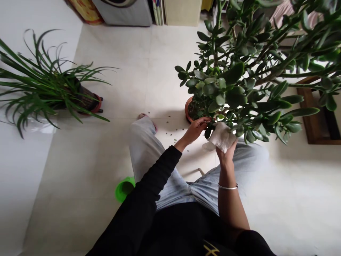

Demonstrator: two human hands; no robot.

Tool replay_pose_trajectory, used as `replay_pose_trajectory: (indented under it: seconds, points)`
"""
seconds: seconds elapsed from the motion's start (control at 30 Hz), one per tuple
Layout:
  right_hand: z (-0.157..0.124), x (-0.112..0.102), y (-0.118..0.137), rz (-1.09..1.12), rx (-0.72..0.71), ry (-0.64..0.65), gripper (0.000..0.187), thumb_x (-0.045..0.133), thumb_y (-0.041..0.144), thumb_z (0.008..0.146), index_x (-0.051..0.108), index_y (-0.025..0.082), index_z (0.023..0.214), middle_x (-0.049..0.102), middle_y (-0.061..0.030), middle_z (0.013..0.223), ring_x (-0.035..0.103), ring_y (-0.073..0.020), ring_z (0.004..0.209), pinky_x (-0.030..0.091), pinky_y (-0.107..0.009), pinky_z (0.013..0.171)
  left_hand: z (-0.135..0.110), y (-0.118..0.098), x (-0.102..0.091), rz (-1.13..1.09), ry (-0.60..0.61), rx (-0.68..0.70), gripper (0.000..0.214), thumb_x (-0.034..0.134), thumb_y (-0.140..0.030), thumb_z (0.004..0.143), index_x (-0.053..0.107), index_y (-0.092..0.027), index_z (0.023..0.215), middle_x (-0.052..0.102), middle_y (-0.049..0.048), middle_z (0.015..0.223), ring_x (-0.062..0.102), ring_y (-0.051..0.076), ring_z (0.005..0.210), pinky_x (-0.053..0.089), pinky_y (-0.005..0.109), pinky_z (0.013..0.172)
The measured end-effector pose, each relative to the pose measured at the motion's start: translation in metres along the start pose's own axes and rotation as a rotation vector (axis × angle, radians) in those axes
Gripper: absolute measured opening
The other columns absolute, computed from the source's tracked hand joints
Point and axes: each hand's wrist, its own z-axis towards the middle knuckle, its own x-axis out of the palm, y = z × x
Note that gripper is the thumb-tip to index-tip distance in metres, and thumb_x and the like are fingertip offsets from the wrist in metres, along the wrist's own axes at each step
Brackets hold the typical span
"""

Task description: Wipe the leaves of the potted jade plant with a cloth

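A big jade plant (234, 85) with thick green leaves fills the upper right of the head view, and its brown pot (188, 110) shows in part below. My left hand (195, 131) reaches in at the plant's lower edge, its fingers closed around a low leaf. Just to the right, my right hand (227, 152) is closed on a crumpled white cloth (223, 137), held up against the lower leaves. The cloth covers most of the right fingers.
Small dark bits lie scattered on the tiled floor (106, 160) by the pot. A green bucket (123, 190) stands beside my left leg. At left is a long-leaved potted plant (87, 97); at right, a wooden frame (311, 124). A grey appliance (130, 14) stands at the back.
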Motion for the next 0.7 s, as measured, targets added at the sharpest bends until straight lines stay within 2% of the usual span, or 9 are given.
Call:
replay_pose_trajectory:
  seconds: [0.1,0.2,0.27,0.4,0.7]
  points:
    - [-0.001,-0.006,-0.001,-0.015,-0.031,-0.020,0.021,0.069,0.033,0.068,0.050,0.027,0.075,0.061,-0.0034,0.072,0.063,-0.0257,0.071,0.060,-0.044,0.074,0.000,0.000,0.002,0.015,0.010,0.013,0.029,0.077,-0.043,0.087,0.076,-0.018,0.100,0.075,0.0062,0.110,0.065,0.019,0.103,0.050,0.032,0.095]
    - [0.002,-0.006,-0.003,-0.041,0.001,-0.063,0.027,0.071,0.034,0.064,0.052,0.026,0.080,0.065,-0.0061,0.081,0.066,-0.0297,0.084,0.059,-0.051,0.088,-0.001,-0.003,0.003,0.045,-0.006,0.021,0.024,0.077,-0.039,0.087,0.075,-0.018,0.098,0.074,0.0044,0.105,0.064,0.017,0.098,0.050,0.029,0.090]
    - [0.004,-0.002,-0.003,-0.020,0.041,-0.081,0.028,0.071,0.035,0.065,0.054,0.024,0.084,0.066,-0.0071,0.083,0.067,-0.0314,0.089,0.059,-0.054,0.091,-0.002,-0.004,0.003,0.054,-0.011,0.013,0.021,0.075,-0.036,0.088,0.074,-0.018,0.098,0.073,0.0037,0.102,0.063,0.016,0.095,0.050,0.029,0.087]
    - [0.004,0.004,0.003,0.019,0.044,-0.092,0.025,0.068,0.036,0.068,0.058,0.022,0.085,0.066,-0.0091,0.084,0.068,-0.0329,0.092,0.059,-0.053,0.089,-0.002,-0.006,0.003,0.039,-0.007,0.012,0.020,0.072,-0.036,0.089,0.072,-0.017,0.097,0.071,0.0027,0.098,0.061,0.015,0.090,0.050,0.029,0.085]
    - [0.007,-0.008,0.020,-0.015,-0.033,-0.017,0.020,0.063,0.043,0.066,0.054,0.027,0.072,0.066,-0.0059,0.071,0.063,-0.0269,0.068,0.058,-0.046,0.074,-0.002,-0.002,0.005,0.019,0.012,0.042,0.024,0.073,-0.040,0.087,0.067,-0.018,0.095,0.068,0.0029,0.100,0.061,0.018,0.098,0.048,0.030,0.088]
